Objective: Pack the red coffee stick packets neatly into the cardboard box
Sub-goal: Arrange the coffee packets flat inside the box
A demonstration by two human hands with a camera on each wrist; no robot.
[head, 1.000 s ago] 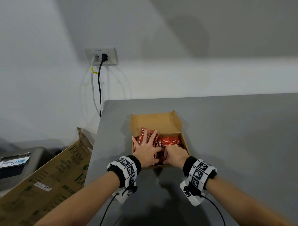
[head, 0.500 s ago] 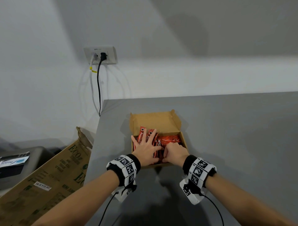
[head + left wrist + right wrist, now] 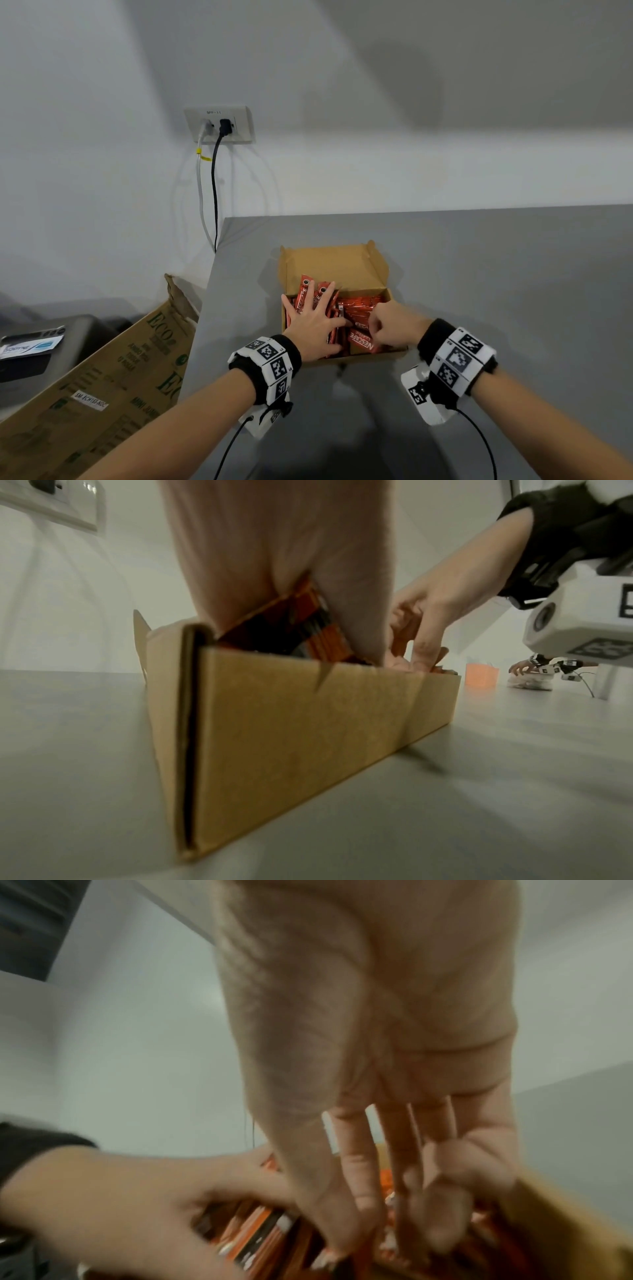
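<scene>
An open cardboard box (image 3: 335,267) sits near the left edge of the grey table, holding several red coffee stick packets (image 3: 363,303). My left hand (image 3: 313,322) lies flat with spread fingers on the upright packets in the box's left half. My right hand (image 3: 390,325) is over the right half, its fingers pointing down into the packets. The right wrist view shows those fingers (image 3: 359,1177) fairly straight, with their tips among the packets (image 3: 260,1229) beside my left hand (image 3: 120,1204). From the left wrist view, the box wall (image 3: 308,737) hides most of the packets (image 3: 308,620).
The grey table (image 3: 496,291) stretches right and back to the wall. A large printed carton (image 3: 102,383) leans off the table's left edge. Cables hang from a wall socket (image 3: 219,125). Far along the table, an orange container (image 3: 479,674) stands by another person's hand.
My right hand has shifted a little to the right, uncovering a packet lying flat at the box's front. My left hand stays flat on the left packets.
</scene>
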